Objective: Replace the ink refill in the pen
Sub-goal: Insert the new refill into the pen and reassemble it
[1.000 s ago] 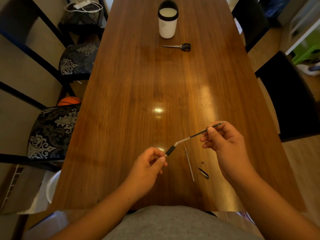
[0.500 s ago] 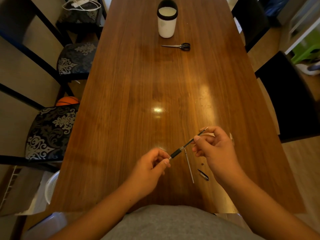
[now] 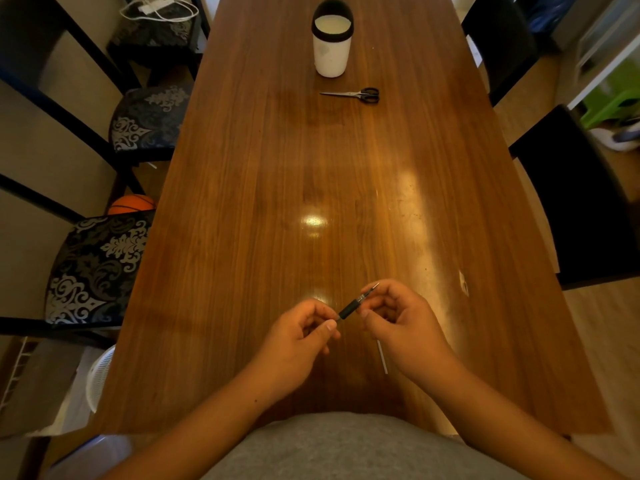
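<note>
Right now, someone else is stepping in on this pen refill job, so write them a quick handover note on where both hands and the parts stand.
Left hand: shut on the black pen barrel at its lower end.
Right hand: fingers pinch the thin refill at the barrel's upper end, with only the tip showing.
Spare thin grey refill rod lies on the brown wooden table, partly under the right hand.
Done: refill appears mostly inserted.
Left: seat it and reassemble the pen; other small parts are not visible now.

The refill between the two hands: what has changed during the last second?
The right hand moved toward the left hand, pushing the refill into the black pen grip; only its tip shows now. Both hands kept their hold. The scissors and cup stayed put.
</note>
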Available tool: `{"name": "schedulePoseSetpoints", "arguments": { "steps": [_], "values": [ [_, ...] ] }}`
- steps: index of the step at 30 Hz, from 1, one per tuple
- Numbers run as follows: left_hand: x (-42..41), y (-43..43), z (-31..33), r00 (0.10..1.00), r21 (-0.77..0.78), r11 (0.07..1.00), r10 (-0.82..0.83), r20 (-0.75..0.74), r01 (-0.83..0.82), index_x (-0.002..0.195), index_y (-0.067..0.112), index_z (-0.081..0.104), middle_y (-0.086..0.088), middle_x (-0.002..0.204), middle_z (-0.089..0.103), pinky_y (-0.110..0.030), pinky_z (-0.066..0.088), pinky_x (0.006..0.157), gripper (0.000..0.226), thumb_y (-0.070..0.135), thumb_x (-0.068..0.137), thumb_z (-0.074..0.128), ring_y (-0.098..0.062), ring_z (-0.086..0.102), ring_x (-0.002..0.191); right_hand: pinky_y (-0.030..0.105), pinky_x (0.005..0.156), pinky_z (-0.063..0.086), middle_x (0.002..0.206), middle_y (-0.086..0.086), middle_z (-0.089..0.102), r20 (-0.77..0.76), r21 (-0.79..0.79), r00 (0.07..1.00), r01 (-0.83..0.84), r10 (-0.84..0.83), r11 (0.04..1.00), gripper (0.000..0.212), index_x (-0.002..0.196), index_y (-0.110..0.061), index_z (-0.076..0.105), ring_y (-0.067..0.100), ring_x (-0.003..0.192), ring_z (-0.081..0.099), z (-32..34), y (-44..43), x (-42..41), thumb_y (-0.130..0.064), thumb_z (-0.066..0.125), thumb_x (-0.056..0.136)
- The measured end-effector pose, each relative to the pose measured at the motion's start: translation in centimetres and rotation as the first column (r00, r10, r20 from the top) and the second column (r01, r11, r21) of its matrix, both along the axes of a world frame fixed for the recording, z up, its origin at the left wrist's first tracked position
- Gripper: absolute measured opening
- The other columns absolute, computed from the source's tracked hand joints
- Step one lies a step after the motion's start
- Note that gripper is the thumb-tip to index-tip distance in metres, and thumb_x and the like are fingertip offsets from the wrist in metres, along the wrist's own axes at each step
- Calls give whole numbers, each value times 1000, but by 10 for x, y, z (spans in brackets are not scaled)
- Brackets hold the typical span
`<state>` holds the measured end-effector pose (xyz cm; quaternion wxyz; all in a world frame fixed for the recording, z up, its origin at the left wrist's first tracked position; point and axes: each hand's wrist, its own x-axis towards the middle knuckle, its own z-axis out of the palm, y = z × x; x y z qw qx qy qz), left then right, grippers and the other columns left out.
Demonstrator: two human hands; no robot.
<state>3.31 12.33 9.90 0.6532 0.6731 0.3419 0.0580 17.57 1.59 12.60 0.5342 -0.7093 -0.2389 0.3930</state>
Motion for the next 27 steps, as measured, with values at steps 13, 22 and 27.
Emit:
{"name": "schedulePoseSetpoints", "arguments": {
  "steps": [13, 22, 27],
  "values": [
    [3, 4, -10, 999, -21, 1000, -22, -39, 21, 90, 33, 62, 8, 85, 73, -12, 46, 53, 18, 17, 93, 57, 0, 62, 62, 26, 62, 48, 79, 6, 67, -12, -91, 996, -94, 93, 991, 10, 93, -6, 67, 13, 68, 58, -19, -1, 6, 1, 65, 86],
    [2, 7, -29, 993, -50, 999, -4, -116, -2, 90, 33, 62, 1, 87, 73, -15, 48, 54, 17, 16, 93, 59, -2, 63, 65, 31, 67, 55, 86, 0, 67, 207, -444, 977, 51, 47, 894, 11, 97, -25, 65, 20, 79, 67, -80, -44, 69, -17, 66, 89],
    [-5, 3, -41, 983, -63, 998, -12, -186, 0, 92, 26, 63, -10, 92, 70, -16, 48, 56, 11, 16, 91, 61, -1, 63, 66, 17, 54, 39, 92, -7, 65, 296, -650, 902, -50, 313, 758, 25, 111, -24, 61, 5, 77, 59, -113, -69, 81, -25, 66, 87]
  ]
}}
